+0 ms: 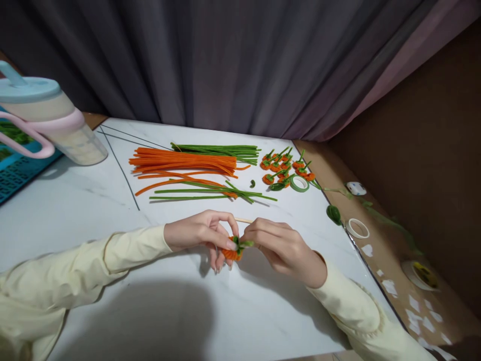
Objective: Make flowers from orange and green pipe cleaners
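Note:
Between the thumb and fingers of my left hand (210, 235) sits a small orange pipe-cleaner pumpkin (232, 253), held just above the white table. Green pipe-cleaner pieces (245, 244) stick out of its top. My right hand (280, 245) is closed at that green top, its fingertips pinched against it and partly hidden. A thin pale wooden stick (243, 220) shows behind the right fingers; whether they grip it I cannot tell.
Orange pipe cleaners (184, 160) and green pipe cleaners (218, 150) lie beyond my hands. Several finished pumpkins (276, 163) cluster at right near green tape (299, 183). A tumbler (71, 125) stands left by a laptop (26, 165). White tape (357, 228) and paper scraps lie right.

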Tool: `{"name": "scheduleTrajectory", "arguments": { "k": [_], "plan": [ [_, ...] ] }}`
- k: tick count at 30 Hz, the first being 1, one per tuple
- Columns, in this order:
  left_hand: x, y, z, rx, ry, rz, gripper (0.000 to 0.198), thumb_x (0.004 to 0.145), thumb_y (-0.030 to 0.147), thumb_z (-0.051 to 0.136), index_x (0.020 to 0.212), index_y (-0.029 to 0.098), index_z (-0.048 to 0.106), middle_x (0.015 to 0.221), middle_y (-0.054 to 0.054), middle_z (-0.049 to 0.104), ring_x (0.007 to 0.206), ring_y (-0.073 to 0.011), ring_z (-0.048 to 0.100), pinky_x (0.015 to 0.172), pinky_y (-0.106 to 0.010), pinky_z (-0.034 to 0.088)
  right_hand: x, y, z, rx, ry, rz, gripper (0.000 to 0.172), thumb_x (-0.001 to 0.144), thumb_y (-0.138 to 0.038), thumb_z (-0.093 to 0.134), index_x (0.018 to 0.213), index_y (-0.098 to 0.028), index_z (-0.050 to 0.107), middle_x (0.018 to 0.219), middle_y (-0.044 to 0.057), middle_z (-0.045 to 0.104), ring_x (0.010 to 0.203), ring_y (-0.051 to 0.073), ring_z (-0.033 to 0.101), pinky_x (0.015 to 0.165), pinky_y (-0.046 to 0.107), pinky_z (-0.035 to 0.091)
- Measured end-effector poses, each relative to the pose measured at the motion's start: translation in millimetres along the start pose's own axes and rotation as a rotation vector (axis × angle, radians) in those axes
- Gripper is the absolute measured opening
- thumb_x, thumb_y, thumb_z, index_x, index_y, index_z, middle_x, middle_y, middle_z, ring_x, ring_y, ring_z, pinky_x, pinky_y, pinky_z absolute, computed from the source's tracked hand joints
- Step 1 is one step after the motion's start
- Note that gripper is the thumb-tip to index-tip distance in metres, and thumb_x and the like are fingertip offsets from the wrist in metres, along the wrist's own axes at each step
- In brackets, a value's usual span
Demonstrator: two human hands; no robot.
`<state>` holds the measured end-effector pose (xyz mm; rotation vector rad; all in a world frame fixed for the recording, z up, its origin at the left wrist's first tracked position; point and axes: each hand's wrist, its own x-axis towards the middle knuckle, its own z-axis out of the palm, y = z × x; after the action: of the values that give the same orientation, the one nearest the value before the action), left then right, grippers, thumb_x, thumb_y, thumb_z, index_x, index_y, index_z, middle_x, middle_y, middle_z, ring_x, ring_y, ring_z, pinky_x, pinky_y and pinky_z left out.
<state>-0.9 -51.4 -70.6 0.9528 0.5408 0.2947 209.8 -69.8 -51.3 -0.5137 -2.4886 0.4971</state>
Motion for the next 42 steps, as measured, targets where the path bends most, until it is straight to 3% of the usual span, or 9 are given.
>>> {"name": "scheduleTrajectory", "arguments": {
  "k": [4,7,11,15,19,23,27,33,42],
  "plan": [
    [1.0,-2.2,0.8,0.004,0.037,0.035,0.024,0.073,0.022,0.069,0.081,0.016,0.046,0.060,-0.004,0.068,0.044,-0.0148,0.062,0.041,-0.020,0.048,8.6,-13.3,6.4,-0.352,-0.084,-0.046,0.032,0.090,-0.004,0.027,0.079,-0.013,0.056,0.072,0.007,0.057,0.064,0.017,0.046,0.051,0.028,0.035],
    [0.5,-2.9,0.6,0.006,0.040,0.065,0.025,0.073,0.022,0.068,0.081,0.016,0.045,0.058,-0.003,0.068,0.044,-0.0149,0.062,0.039,-0.019,0.047,12.2,-19.0,9.7,-0.463,-0.098,-0.048,0.032,0.093,-0.007,0.028,0.077,-0.014,0.055,0.070,0.006,0.055,0.062,0.017,0.044,0.051,0.029,0.032],
    [-2.2,-0.8,1.4,-0.018,-0.016,0.114,0.024,0.075,0.023,0.067,0.083,0.016,0.045,0.061,-0.005,0.069,0.046,-0.0159,0.063,0.040,-0.019,0.048,9.9,-10.7,-0.6,-0.138,-0.050,0.101,0.022,0.094,-0.012,0.032,0.084,-0.015,0.051,0.075,0.005,0.054,0.067,0.015,0.048,0.056,0.025,0.037],
    [-5.0,1.8,3.0,0.008,-0.048,0.160,0.024,0.077,0.025,0.067,0.083,0.015,0.046,0.063,-0.007,0.069,0.044,-0.0156,0.063,0.040,-0.021,0.049,10.1,-5.6,-16.5,0.184,-0.162,0.311,0.016,0.095,-0.019,0.039,0.084,-0.017,0.050,0.076,0.002,0.053,0.065,0.011,0.048,0.062,0.021,0.038],
    [-6.1,2.1,5.2,0.027,-0.039,0.180,0.024,0.077,0.024,0.067,0.083,0.014,0.047,0.060,-0.005,0.068,0.043,-0.0154,0.062,0.039,-0.020,0.048,14.4,-14.8,-17.9,0.249,-0.238,0.390,0.022,0.096,-0.020,0.035,0.075,-0.018,0.044,0.069,0.000,0.049,0.061,0.011,0.046,0.060,0.022,0.036],
    [-5.3,1.7,3.6,-0.001,-0.021,0.181,0.020,0.077,0.020,0.067,0.084,0.013,0.049,0.062,-0.005,0.069,0.042,-0.0147,0.062,0.037,-0.018,0.047,12.3,-22.5,-14.2,0.157,-0.305,0.409,0.013,0.092,-0.012,0.034,0.082,-0.018,0.041,0.074,0.001,0.052,0.063,0.013,0.046,0.059,0.023,0.036],
    [-3.2,0.0,-2.8,-0.140,-0.064,0.162,0.020,0.075,0.018,0.066,0.086,0.013,0.051,0.066,-0.009,0.070,0.041,-0.0149,0.062,0.035,-0.016,0.044,5.4,-25.6,-10.9,-0.077,-0.260,0.310,0.011,0.090,-0.009,0.033,0.090,-0.016,0.041,0.080,0.004,0.053,0.062,0.014,0.045,0.053,0.024,0.034],
    [-2.6,-3.0,-3.6,-0.255,-0.121,0.086,0.019,0.073,0.013,0.065,0.086,0.011,0.052,0.064,-0.009,0.070,0.041,-0.0158,0.062,0.034,-0.016,0.044,5.7,-24.9,-4.8,-0.569,-0.151,-0.060,0.029,0.094,-0.007,0.023,0.089,-0.011,0.052,0.070,0.004,0.052,0.064,0.016,0.045,0.048,0.026,0.028],
    [-8.2,7.5,7.6,-0.127,-0.090,0.075,0.019,0.074,0.015,0.064,0.086,0.013,0.049,0.062,-0.009,0.069,0.039,-0.0147,0.060,0.036,-0.017,0.043,5.6,-15.4,-6.0,-0.439,-0.089,-0.142,0.032,0.090,-0.003,0.024,0.083,-0.011,0.054,0.067,0.004,0.052,0.060,0.015,0.042,0.049,0.026,0.028]
  ]
}}
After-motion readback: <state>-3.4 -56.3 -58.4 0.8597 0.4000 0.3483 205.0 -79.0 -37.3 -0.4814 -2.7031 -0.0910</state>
